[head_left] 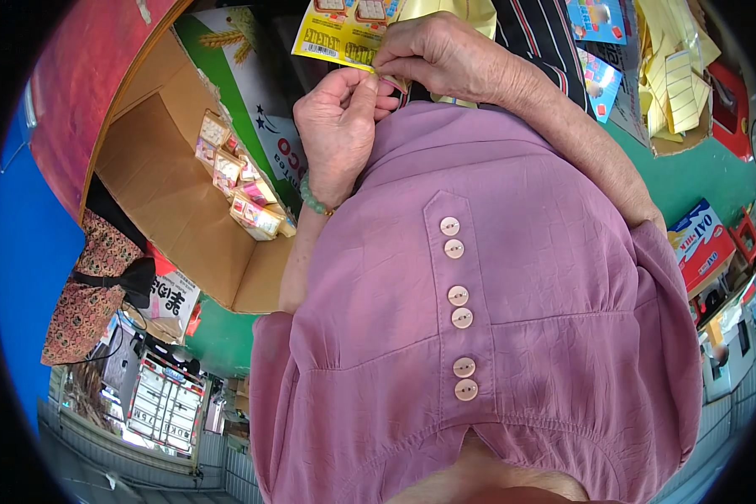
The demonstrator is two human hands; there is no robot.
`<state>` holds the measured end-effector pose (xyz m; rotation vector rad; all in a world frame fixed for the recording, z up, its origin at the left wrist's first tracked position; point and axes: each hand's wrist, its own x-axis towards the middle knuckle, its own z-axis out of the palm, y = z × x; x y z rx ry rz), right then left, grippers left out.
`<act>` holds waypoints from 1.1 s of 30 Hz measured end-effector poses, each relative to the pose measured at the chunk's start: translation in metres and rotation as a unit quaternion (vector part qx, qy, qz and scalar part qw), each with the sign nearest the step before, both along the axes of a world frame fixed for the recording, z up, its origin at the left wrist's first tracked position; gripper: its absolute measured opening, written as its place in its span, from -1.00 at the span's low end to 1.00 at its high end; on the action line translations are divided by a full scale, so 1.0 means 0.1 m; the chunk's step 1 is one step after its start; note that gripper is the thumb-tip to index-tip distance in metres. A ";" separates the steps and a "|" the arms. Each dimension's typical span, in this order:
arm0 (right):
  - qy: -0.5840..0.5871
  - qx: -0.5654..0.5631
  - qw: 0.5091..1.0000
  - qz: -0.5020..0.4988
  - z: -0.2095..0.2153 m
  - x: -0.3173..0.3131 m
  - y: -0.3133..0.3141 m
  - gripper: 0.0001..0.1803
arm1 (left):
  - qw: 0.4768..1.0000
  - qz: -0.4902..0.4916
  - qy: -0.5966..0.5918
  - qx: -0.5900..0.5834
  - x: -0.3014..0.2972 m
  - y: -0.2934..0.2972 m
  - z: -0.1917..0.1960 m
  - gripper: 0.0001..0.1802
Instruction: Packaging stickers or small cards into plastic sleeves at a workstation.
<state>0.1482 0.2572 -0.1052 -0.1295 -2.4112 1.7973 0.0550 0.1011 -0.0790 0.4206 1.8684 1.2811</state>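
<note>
A yellow printed card with a barcode lies at the top middle, above my lap. My left hand, with a green bead bracelet on the wrist, is closed in a pinch at the card's lower right corner. Against those fingertips, my right hand is also pinched on the same corner. Whether anything smaller sits between the fingertips is hidden. Just behind my right hand is pale yellow sheet material, partly covered by it.
At left stands an open cardboard box with several small printed packs inside. Another carton at the upper right holds folded yellow pieces. Blue printed cards lie beside it. A red and blue carton is at far right.
</note>
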 end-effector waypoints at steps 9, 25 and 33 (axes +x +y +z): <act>-0.039 0.117 0.992 -0.035 -0.03 0.06 -0.09 -0.86 | 1.000 -0.003 -0.001 -0.019 0.03 0.07 0.02 -0.89; -0.033 0.142 0.988 -0.042 -0.09 0.05 -0.12 -0.88 | 0.999 0.020 -0.040 -0.024 0.02 0.07 -0.01 -0.88; -0.007 0.132 0.991 0.009 0.03 0.07 0.01 -0.89 | 0.996 0.024 -0.085 -0.006 0.02 0.02 -0.02 -0.84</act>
